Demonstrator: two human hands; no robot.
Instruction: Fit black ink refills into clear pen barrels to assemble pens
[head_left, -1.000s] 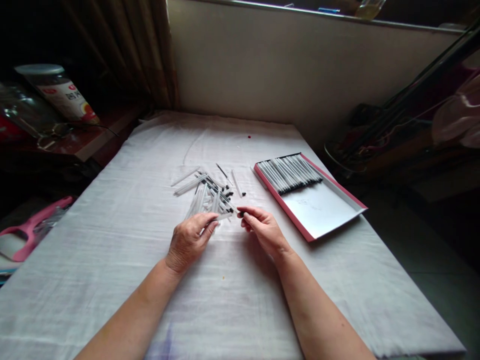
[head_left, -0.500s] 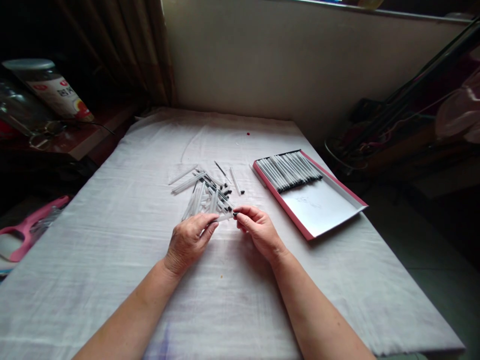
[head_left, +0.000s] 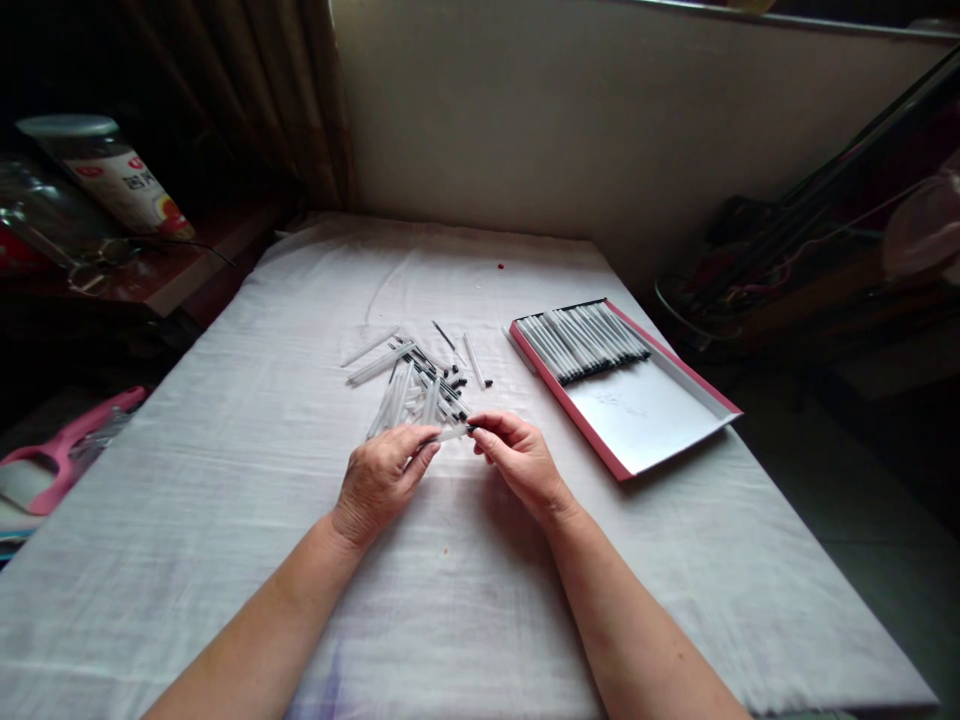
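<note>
On the near side of the pale cloth (head_left: 450, 620), our left hand (head_left: 382, 475) pinches a clear tube (head_left: 453, 434) between thumb and fingers. Our right hand (head_left: 517, 455), its fingertips drawn together, holds a small black cap (head_left: 472, 428) at the tube's right end. We have the tube spanning the narrow gap between both hands. Just beyond, we see a loose pile (head_left: 409, 390) of tubes and refills; farther right, a pink box (head_left: 570, 405) holds a row of pens (head_left: 581, 342) along its far part.
</note>
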